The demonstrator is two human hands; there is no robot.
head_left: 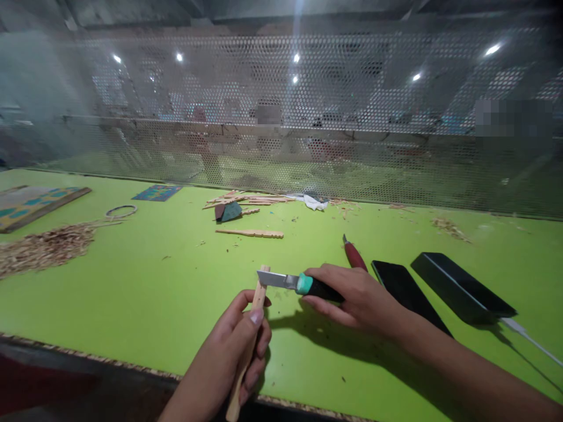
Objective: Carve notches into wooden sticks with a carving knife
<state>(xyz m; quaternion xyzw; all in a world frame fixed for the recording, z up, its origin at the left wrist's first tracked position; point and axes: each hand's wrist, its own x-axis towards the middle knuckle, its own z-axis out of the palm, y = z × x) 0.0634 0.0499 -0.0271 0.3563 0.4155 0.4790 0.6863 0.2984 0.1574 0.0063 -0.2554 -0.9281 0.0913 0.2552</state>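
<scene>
My left hand is closed around a slim wooden stick, which is tilted with its squared end up and away from me. In my right hand is a knife with a black and teal handle. Its flat blade lies across the stick near the upper end, at or very near the wood. Beyond both hands, a carved wooden stick with a notched end rests on the green table. A red-handled carving tool lies just past my right hand.
A black phone and a dark box-like device with a white cable sit at the right. Wood shavings are heaped at the left. Thin sticks and sandpaper lie before a perforated metal screen.
</scene>
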